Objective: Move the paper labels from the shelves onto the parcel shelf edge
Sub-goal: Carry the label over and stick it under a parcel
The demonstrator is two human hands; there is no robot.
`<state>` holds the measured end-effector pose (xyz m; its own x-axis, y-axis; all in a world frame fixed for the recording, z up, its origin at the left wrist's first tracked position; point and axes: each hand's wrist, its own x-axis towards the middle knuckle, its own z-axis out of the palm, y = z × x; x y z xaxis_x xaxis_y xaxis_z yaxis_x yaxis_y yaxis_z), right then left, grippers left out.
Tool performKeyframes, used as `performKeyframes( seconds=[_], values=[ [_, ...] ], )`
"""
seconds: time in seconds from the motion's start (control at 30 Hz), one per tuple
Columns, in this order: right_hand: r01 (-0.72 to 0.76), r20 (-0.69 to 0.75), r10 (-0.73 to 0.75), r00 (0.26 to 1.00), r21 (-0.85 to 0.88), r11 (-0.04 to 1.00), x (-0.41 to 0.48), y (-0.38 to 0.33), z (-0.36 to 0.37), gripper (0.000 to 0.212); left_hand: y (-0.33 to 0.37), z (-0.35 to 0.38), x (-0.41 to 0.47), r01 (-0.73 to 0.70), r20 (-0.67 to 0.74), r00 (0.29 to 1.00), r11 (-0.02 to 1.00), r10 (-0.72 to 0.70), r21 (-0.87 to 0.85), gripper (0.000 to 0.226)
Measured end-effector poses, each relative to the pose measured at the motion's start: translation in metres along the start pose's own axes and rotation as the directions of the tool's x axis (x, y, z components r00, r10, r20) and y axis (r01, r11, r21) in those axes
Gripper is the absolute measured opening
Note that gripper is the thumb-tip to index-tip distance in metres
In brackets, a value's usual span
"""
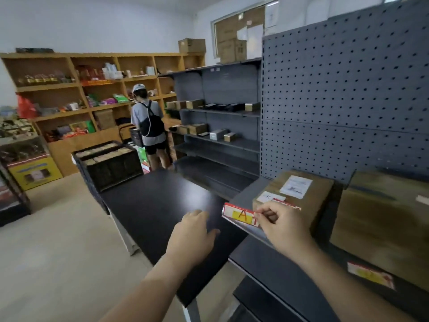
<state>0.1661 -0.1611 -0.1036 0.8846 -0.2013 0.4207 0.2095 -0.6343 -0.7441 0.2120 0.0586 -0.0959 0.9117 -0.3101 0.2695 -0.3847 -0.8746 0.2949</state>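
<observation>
My right hand pinches the red-and-yellow label against the parcel shelf edge to seat it; left hand lies released, steadying, on the black surface.

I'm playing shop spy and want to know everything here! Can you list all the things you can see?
Paper label: one, red and yellow, marked A, at the shelf edge, pinched by the right hand.
Second label: one, red and yellow, further right.
Parcels: two, brown cardboard, on the grey shelf.
Table: one, black, left of the shelf.
Crate: one, black, at the table's far end.
Other person: one, back turned, by wooden shelves.
Left hand: resting open on the table.
Right hand: holding the label.
</observation>
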Motion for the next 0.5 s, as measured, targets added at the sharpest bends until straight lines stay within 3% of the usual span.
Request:
performKeyframes(
  seconds=[0.27,0.5],
  values=[
    [-0.142,-0.216,0.097,0.971,-0.201,0.969,0.024,0.051,-0.051,0.008,0.048,0.059,0.090,-0.269,0.089,0.956,0.956,0.280,-0.118,0.044],
    [-0.242,-0.286,0.176,0.942,-0.214,0.946,0.029,0.070,-0.053,0.011,0.061,0.090,0.118,-0.398,0.153,0.895,0.905,0.419,-0.154,0.040]
  ],
)
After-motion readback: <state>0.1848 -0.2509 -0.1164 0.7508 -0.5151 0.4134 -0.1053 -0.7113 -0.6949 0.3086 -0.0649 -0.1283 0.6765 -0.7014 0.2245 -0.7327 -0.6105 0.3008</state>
